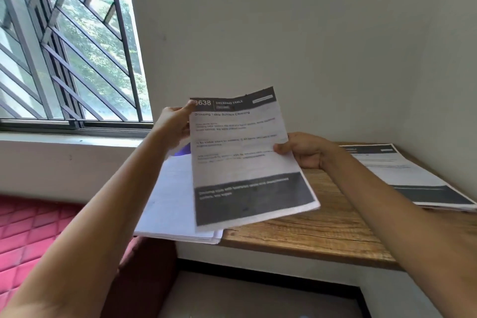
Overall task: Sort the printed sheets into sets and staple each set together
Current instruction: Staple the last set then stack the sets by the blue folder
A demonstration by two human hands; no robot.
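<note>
I hold a thin set of printed sheets (242, 157) up in the air over the wooden table (322, 230). The top sheet has a dark header reading "3638 Dressing Table" and a dark band at the bottom. My left hand (173, 126) pinches the upper left corner, thumb on the header. My right hand (304, 150) grips the right edge at mid height. Below them a stack of sheets (167, 206) lies blank side up, overhanging the table's left edge. A purple thing (184, 150), mostly hidden, peeks out behind the held sheets. No stapler is plainly visible.
A second pile of printed sheets (413, 175) lies face up at the table's far right, by the wall. A red quilted mattress (33, 235) sits at the lower left. A barred window (67, 41) is at the upper left.
</note>
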